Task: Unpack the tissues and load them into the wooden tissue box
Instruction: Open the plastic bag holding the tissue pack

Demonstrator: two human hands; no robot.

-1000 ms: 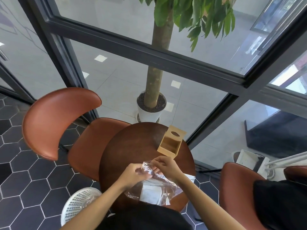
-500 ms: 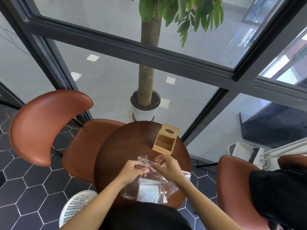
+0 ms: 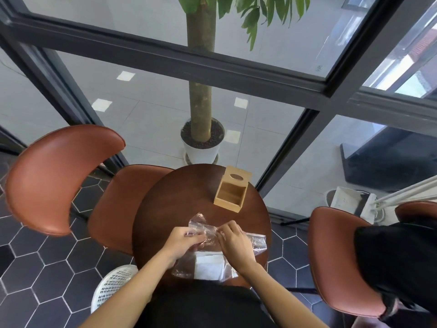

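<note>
While both of my hands work at the mouth of the clear plastic bag [image 3: 208, 235], I take the round wooden table [image 3: 179, 197] as my landmark: the bag lies on its near edge, right in front of my body. My left hand [image 3: 183, 242] is curled, fingers closed on the crumpled upper part of the plastic, and my right hand [image 3: 233, 242] pinches the same gathered film just beside it, thumb and fingertips together. I judge that I hold the two sides this close so I can pull the opening apart without dragging the whole bag across the table. Inside the bag, down toward my body, sits the white stack of tissues [image 3: 209, 266], not yet out, fully wrapped as far as I can tell. The wooden tissue box [image 3: 230, 195] stands on the far right part of the table, well apart from the bag, with its slotted lid tipped up behind it and its cavity open toward me; I see nothing inside it. That open, waiting position makes sense to me: once the tissues come free, they can go straight in. Beside the table's near left edge, on the floor, a white perforated basket [image 3: 113, 287] stands; I cannot see its contents.
</note>
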